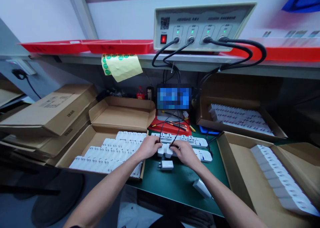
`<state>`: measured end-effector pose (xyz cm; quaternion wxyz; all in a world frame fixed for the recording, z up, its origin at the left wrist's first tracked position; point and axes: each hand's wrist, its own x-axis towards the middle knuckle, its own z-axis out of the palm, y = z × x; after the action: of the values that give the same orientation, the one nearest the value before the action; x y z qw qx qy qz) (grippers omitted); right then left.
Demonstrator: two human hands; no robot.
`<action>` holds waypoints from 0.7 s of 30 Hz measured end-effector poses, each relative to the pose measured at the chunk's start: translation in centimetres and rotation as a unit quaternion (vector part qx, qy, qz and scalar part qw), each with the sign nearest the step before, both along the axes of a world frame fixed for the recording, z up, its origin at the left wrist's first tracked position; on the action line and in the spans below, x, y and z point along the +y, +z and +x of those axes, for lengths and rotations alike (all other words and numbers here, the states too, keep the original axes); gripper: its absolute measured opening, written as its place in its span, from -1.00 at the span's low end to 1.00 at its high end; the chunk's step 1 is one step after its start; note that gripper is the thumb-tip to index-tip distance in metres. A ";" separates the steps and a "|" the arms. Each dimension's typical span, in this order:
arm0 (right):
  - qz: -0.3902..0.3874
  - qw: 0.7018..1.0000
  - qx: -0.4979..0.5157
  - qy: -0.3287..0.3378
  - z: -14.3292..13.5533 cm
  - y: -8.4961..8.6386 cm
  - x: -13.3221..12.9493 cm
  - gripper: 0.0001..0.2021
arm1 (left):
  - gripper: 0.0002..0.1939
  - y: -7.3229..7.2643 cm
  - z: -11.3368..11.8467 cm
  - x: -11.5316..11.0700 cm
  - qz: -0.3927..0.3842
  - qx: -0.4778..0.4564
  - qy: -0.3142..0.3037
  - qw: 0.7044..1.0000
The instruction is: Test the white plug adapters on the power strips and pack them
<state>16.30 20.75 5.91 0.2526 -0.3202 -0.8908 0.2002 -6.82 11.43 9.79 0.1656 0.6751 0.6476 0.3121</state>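
Note:
Two white charger adapters (161,150) sit side by side in the near white power strip (207,156). My left hand (150,147) is closed, its thumb and fingers pinched at the end of a black cable (160,130) by the left adapter. In the same way my right hand (183,151) pinches the end of a second black cable (178,131) by the right adapter. The cable tips are hidden by my fingers. Just in front lies a loose white charger (167,165) with its prongs to the left. Another white charger (202,188) rests near my right forearm.
Left of my hands, an open carton (100,129) holds rows of white chargers. Two cartons with chargers stand on the right, the nearer carton (235,161) open. Behind are a second power strip (200,142), a screen (173,98) and a tester box (200,28) on the shelf.

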 end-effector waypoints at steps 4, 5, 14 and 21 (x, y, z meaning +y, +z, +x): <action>0.020 1.000 -0.005 0.001 0.2 -0.4 -0.4 -0.78 | -0.81 0.1 0.4 -0.4 -0.004 0.053 -0.003 0.999; 0.029 1.000 -0.009 0.006 0.2 -0.6 -0.4 -0.79 | -0.82 0.1 0.6 -0.5 -0.005 0.071 -0.004 0.997; 0.091 0.994 -0.058 0.006 0.0 -1.1 -0.3 -0.77 | -0.84 -0.9 1.6 -1.1 0.021 0.162 -0.015 0.986; 0.097 0.986 -0.134 -0.035 7.2 0.9 0.6 -0.44 | -0.83 -0.7 2.4 -2.6 0.224 0.151 0.016 0.963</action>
<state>23.47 21.40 6.78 0.1676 -0.3491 -0.9201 0.0591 -4.40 8.86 9.11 -0.0951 0.7235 0.5894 0.3465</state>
